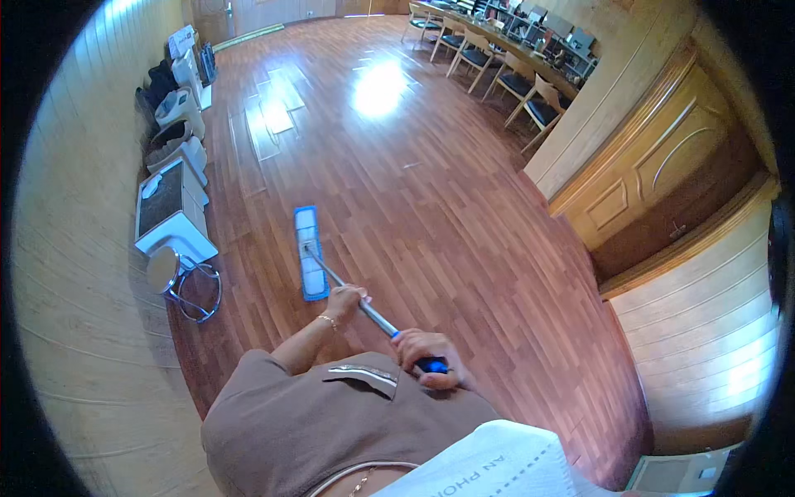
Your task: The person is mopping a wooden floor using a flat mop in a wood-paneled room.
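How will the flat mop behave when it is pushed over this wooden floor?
The flat mop probably glides easily: its blue pad lies flat on the glossy wooden floor. The thin metal handle looks stiff and light; both hands grip it.

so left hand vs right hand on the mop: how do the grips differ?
The left hand grips the bare metal part of the mop handle, lower down and nearer the blue mop head; the right hand grips the blue upper end, close to the body. The left arm reaches further out; the right stays tucked in. The left wrist wears a thin bracelet; none shows on the right. Both are closed around the handle.
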A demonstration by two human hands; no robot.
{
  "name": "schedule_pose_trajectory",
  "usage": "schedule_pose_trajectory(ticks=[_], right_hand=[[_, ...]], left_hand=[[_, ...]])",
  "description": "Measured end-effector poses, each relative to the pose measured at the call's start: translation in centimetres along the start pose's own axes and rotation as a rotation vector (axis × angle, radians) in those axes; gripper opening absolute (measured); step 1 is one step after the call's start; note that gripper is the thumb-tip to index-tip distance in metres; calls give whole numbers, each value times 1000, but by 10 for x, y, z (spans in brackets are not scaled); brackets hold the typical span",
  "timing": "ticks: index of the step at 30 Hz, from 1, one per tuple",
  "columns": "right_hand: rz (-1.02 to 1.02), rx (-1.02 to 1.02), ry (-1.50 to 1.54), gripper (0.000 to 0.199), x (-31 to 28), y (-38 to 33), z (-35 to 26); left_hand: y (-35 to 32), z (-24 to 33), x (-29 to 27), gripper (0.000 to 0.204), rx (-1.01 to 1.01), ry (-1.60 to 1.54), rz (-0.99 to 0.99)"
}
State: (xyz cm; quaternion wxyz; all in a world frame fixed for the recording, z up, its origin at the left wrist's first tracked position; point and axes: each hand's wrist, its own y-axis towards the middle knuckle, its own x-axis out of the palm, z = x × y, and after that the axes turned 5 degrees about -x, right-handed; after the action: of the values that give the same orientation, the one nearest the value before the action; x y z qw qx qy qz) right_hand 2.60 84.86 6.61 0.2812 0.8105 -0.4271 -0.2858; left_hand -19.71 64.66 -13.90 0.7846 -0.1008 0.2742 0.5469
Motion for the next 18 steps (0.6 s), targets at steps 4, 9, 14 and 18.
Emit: schedule_pose_trajectory(ticks=[4,9,14,18], right_hand=[[-7,34,38,27,-9,2,39],[18,95,24,20,-18,-4,38],[45,146,-23,17,-38,28,7],[67,131,-65,20,-40,70,-37]], left_hand=[[18,-25,-14,25,95,547,92],[18,-38,1,23,113,566,144],[33,19,-10,20,106,412,123],[38,-12,1,33,-59,-659,71]])
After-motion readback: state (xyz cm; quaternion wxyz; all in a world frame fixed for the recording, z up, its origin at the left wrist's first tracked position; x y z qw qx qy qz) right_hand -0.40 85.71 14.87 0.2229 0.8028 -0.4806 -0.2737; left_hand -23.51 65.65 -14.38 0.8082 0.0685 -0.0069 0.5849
